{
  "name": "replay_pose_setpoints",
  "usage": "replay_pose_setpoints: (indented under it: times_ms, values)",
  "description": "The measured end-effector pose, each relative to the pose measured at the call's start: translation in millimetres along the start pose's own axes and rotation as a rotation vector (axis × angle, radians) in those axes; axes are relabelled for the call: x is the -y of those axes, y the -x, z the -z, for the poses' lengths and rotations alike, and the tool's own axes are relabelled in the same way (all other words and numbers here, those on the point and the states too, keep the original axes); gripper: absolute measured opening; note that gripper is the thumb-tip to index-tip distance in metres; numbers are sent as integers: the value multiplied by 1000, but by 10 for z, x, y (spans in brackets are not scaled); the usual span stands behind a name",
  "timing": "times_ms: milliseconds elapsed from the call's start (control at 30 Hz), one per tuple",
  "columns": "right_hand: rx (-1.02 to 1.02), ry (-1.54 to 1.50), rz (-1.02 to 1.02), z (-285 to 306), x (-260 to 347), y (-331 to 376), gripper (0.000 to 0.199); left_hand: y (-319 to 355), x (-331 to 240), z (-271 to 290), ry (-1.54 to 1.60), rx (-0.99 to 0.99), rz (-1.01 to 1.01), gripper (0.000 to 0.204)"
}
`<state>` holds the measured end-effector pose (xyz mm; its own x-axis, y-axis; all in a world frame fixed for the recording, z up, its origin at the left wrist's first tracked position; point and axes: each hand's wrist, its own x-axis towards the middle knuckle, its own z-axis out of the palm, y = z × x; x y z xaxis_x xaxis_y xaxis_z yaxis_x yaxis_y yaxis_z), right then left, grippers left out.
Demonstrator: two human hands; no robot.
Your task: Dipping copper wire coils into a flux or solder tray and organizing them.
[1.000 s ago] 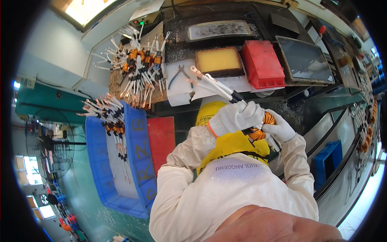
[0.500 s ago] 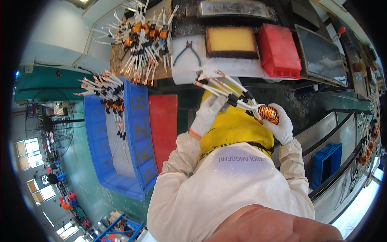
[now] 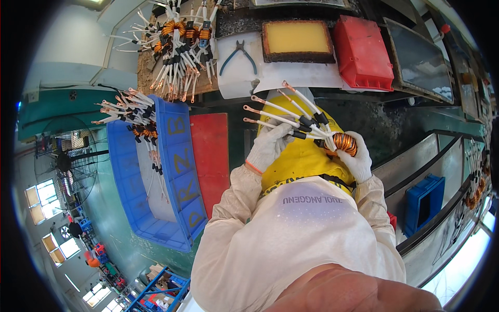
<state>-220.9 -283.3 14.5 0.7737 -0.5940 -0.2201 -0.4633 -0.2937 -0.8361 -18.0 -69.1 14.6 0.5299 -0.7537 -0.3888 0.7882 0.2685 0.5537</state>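
Note:
Over my lap I hold a toroidal coil (image 3: pixel 342 144), a ring wound with copper wire. Thick white leads with black sleeves and bare copper terminals fan out from it toward the table. My right hand (image 3: pixel 357 157), in a white glove, is wrapped round the outer side of the winding. With its fingers closed on the white leads near the black sleeves, my gloved left hand (image 3: pixel 271 145) grips the same coil's wires. The left fingertips are partly hidden among the leads.
Ahead on the table are cutting pliers (image 3: pixel 239 56), a tray of yellow material (image 3: pixel 297 42), a red bin (image 3: pixel 362 54) and a heap of similar coils (image 3: pixel 179 44). A blue crate (image 3: pixel 182 171) with more coils stands left, beside a red panel (image 3: pixel 209 156). A metal-sided trough (image 3: pixel 410 166) lies right.
The leads have spread apart, so more separate terminals show. Both hands keep their hold on the coil, and the view has shifted slightly.

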Motion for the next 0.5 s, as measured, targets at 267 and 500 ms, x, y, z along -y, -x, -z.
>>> replay_pose_setpoints:
  times_ms: [267,500]
  values:
    - [43,16,-90,46,66,-54,58,8,-114,-200,-366,-7,-139,24]
    - [34,3,-112,31,72,-22,57,21,-151,-102,-184,-165,-51,41]
